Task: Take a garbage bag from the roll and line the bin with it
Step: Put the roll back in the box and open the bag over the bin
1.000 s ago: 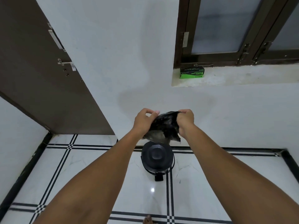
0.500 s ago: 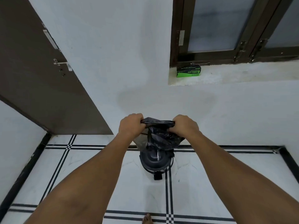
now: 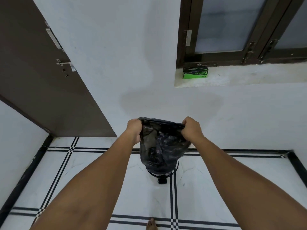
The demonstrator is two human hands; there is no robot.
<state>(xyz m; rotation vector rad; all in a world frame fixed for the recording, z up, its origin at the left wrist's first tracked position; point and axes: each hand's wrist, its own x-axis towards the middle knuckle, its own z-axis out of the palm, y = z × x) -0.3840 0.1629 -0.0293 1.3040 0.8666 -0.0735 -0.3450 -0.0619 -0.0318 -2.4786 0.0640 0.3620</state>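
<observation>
green box [image 3: 195,73] reads "BECO", "GARBAGE BAGS"

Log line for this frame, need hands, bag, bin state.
left hand: shut on black plastic garbage bag | right hand: shut on bag | bag: held above black round pedal bin | bin: not lined

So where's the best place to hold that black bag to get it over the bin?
Grip the bag at its top hem, one hand at each end, as the left hand and right hand do. The body hangs limp; only the stretched rim gives shape above the bin.
</observation>
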